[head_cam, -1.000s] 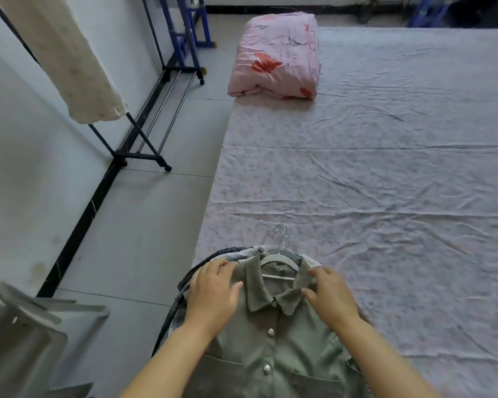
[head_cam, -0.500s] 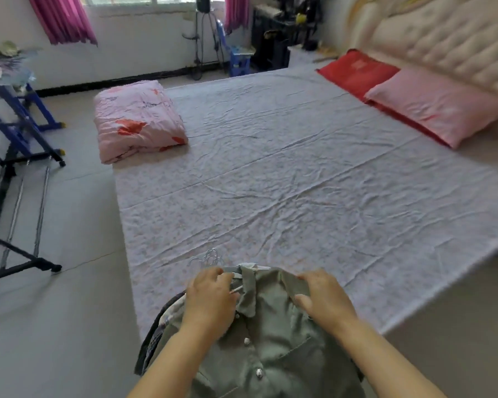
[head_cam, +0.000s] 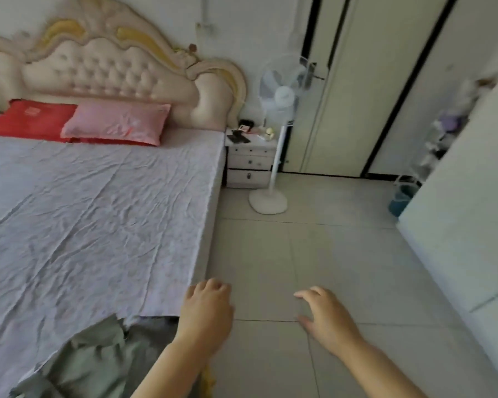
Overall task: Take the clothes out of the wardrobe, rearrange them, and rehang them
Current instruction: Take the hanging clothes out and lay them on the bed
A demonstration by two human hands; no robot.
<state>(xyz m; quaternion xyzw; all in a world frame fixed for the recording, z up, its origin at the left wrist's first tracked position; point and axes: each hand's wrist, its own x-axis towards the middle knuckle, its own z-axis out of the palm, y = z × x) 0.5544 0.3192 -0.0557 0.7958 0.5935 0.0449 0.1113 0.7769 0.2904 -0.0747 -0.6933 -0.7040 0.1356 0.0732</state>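
A grey-green buttoned shirt [head_cam: 98, 366] lies crumpled on the near corner of the bed [head_cam: 92, 225], with darker clothes under it. My left hand [head_cam: 206, 314] hovers just right of the shirt at the bed's corner, fingers loosely curled and holding nothing. Further right, my right hand [head_cam: 325, 317] is over the tiled floor, fingers spread and empty. Neither hand touches the clothes. The hangers are hidden from view.
The bed carries a red pillow [head_cam: 29, 119] and a pink pillow [head_cam: 118, 124] by a padded headboard. A nightstand [head_cam: 249, 162] and a white standing fan [head_cam: 279, 133] stand past the bed. White wardrobe doors [head_cam: 345, 90] fill the back; a white cabinet [head_cam: 466, 202] sits right.
Both hands have let go of the shirt's collar, leaving the clothes on the bed. My view has swung right, from the bed toward the floor and the wardrobe.
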